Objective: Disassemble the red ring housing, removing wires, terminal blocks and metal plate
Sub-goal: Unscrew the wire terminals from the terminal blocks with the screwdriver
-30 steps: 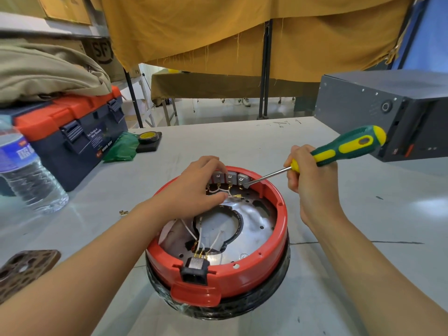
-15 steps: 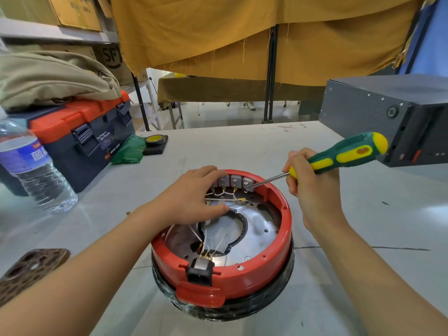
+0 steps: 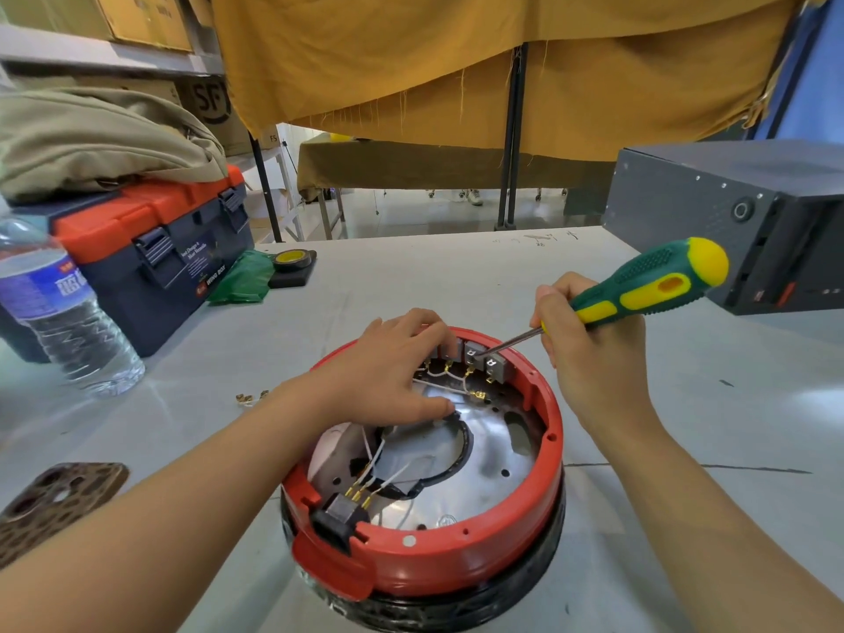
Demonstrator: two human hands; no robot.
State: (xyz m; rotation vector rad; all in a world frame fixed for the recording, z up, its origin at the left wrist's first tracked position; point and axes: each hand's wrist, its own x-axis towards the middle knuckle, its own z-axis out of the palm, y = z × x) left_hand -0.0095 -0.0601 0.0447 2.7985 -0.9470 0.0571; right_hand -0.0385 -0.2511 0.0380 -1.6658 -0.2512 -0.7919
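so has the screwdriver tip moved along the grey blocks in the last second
Cannot tell. The screwdriver tip sits at the same grey blocks on the red ring; the camera itself moved.

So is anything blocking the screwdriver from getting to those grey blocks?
Nothing visible. The screwdriver tip already rests on the grey terminal blocks at the far rim. The left hand lies beside them over the wires, not in the way.

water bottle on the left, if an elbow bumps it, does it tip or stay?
The water bottle stands upright, tall and narrow, so it would probably tip. It looks mostly full, which should steady it somewhat. Its round body would likely roll across the table once down.
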